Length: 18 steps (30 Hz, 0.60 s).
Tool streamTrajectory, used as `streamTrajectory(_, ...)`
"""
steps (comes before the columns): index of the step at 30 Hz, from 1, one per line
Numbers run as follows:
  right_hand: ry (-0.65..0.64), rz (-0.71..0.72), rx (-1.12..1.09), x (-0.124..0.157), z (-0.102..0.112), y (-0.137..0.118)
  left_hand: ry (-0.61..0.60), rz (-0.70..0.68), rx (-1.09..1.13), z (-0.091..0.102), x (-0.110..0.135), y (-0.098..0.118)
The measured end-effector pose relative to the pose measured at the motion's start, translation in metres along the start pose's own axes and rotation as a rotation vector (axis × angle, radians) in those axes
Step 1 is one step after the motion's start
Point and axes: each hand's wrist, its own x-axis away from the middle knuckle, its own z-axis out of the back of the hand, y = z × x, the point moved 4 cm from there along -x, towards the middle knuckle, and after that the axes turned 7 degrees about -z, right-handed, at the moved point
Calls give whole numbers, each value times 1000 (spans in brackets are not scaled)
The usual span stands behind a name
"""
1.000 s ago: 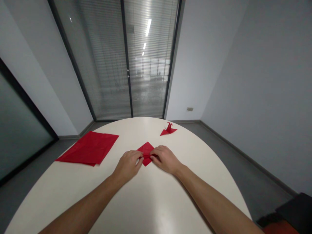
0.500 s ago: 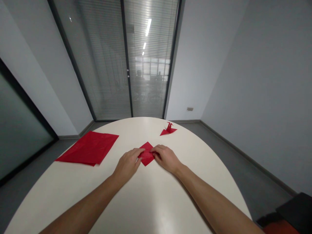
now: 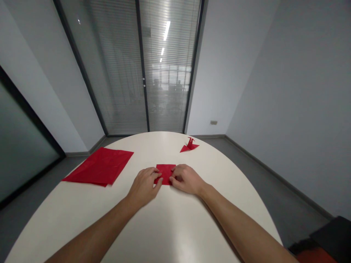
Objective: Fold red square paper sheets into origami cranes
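Observation:
A small red square of folded paper [image 3: 166, 174] lies on the white table in front of me, its edges squared to my view. My left hand [image 3: 146, 182] holds its left edge, with fingertips on top and the thumb at the near left corner. At the right edge, my right hand [image 3: 186, 179] grips the paper between curled fingers and thumb. The right corners are partly hidden under those fingers. Beyond my right hand stands a red origami crane [image 3: 190, 145] with its wings spread.
A stack of larger red paper sheets [image 3: 101, 166] lies at the table's left edge. The round white table [image 3: 153, 226] carries everything. Behind it are a glass partition with blinds [image 3: 167, 102] and grey walls. A dark chair [image 3: 331, 237] shows at the lower right.
The folded paper has turned from a diamond, corner toward me, to a square with an edge toward me. My fingers have shifted onto its left and right sides.

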Motion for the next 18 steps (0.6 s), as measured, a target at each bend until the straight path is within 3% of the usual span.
streamTrajectory(5, -96, 44, -170, 3, -3, -9, -11, 13, -24, -3, 2, -3)
streamTrajectory(9, -37, -52, -266, 3, -6, -4, -8, 11, -6, -4, 3, -4)
streamTrajectory(12, 34, -65, -245, 2, -9, 5, -13, 9, -3, -3, 2, -3)
streamTrajectory(18, 7, -128, -172, 2, -13, 16, -32, 8, -15, -2, 2, 0)
